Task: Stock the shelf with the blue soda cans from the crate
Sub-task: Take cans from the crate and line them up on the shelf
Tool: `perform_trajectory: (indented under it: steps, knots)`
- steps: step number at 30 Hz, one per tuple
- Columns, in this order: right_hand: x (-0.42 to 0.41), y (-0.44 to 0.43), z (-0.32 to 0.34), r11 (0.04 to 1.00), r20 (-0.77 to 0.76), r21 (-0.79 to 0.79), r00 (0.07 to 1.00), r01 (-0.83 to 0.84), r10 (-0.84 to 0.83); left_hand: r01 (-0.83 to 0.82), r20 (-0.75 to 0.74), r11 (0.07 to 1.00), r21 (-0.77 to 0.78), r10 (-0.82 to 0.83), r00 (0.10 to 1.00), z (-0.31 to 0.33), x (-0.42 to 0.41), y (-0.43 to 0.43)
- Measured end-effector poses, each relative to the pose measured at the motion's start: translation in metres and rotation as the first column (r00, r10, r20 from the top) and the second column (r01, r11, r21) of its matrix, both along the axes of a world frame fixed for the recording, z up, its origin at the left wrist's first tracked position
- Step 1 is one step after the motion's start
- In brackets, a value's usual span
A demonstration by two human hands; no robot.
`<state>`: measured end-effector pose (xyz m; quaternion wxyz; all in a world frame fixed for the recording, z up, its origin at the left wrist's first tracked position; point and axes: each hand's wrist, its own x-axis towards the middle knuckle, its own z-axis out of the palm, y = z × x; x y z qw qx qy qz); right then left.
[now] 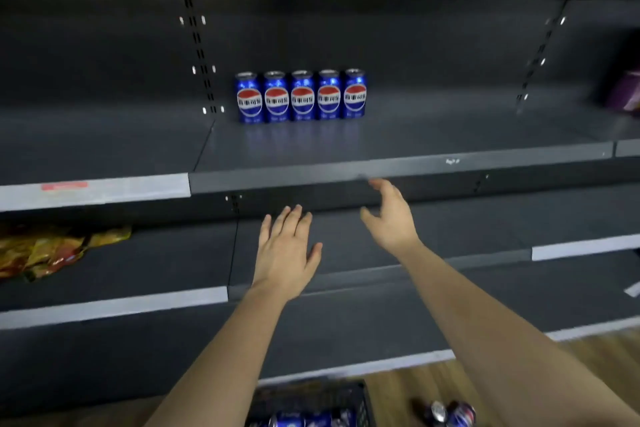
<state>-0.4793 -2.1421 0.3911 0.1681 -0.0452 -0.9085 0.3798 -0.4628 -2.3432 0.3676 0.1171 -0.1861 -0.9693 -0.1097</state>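
The left hand (285, 250), flat and empty, hovers under five glossy cylindrical blue cans (301, 97) at 12 o'clock on the matte metal shelf (415, 135), more lie in the lattice crate (311, 390) at 6 o'clock, and the empty, loosely spread right hand (391, 218) could topple that row with a careless nudge.

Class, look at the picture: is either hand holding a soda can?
No, the left hand and right hand are both open and empty.
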Motion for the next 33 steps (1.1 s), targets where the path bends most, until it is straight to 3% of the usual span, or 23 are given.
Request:
perform_trajectory:
  steps: [6,13,19,33]
  knots:
    - [0.058,-0.012,-0.077,0.998,0.334,0.055,0.942,0.017,-0.035,-0.032,0.181,0.996,-0.080,0.046,0.982,-0.054,0.036,-0.036]
    - [0.104,-0.018,-0.157,0.998,0.577,0.069,0.816,-0.016,-0.026,-0.051,0.333,0.987,-0.150,0.099,0.938,-0.112,0.073,-0.056]
    - [0.148,-0.024,-0.210,0.997,0.703,0.057,0.711,-0.057,0.000,-0.055,0.426,0.978,-0.203,0.139,0.894,-0.157,0.107,-0.066]
    - [0.171,-0.038,-0.338,0.984,0.806,-0.008,0.582,-0.175,0.110,-0.067,0.544,0.961,-0.268,0.208,0.813,-0.290,0.141,-0.081]
